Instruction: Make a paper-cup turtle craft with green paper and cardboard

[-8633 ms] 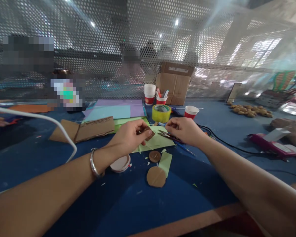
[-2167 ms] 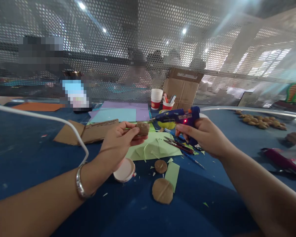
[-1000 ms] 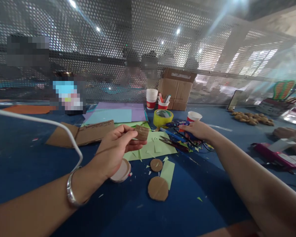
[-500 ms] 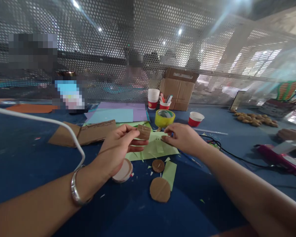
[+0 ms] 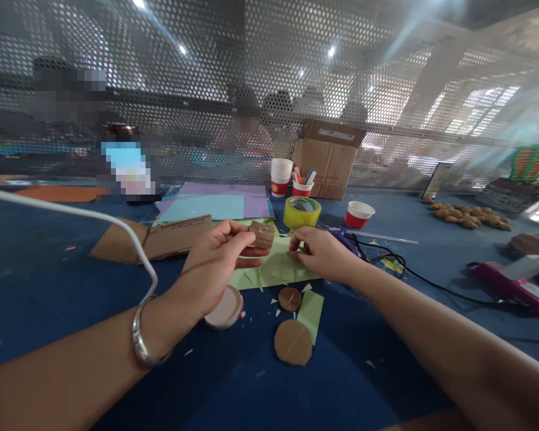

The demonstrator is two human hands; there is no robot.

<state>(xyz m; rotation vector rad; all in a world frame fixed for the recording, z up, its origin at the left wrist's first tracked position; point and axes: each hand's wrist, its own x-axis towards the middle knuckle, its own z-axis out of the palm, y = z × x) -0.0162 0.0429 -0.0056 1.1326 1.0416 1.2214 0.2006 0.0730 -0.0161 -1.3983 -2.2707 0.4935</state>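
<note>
My left hand (image 5: 222,257) pinches a small brown cardboard piece (image 5: 262,234) between thumb and forefinger, its other fingers stretched out below. Over the light green paper (image 5: 269,270), my right hand (image 5: 321,250) has its thumb and fingertips drawn together. What they hold, if anything, is hidden. Closer to me lie a small brown disc (image 5: 290,299), a larger cardboard disc (image 5: 293,342) and a green paper strip (image 5: 311,314). A pale round lid-like piece (image 5: 224,308) sits below my left wrist.
Behind my hands stand a yellow tape roll (image 5: 302,212), stacked paper cups (image 5: 281,178), a cup of pens (image 5: 302,187) and a red-and-white cup (image 5: 360,214). Folded cardboard (image 5: 175,237) lies left, near a white cable (image 5: 130,236). Another person's hand (image 5: 532,245) is at far right.
My right hand has moved slightly left and down over the green paper, its fingertips closing where a small green strip lay. That strip is no longer visible. My left hand keeps the cardboard piece.
</note>
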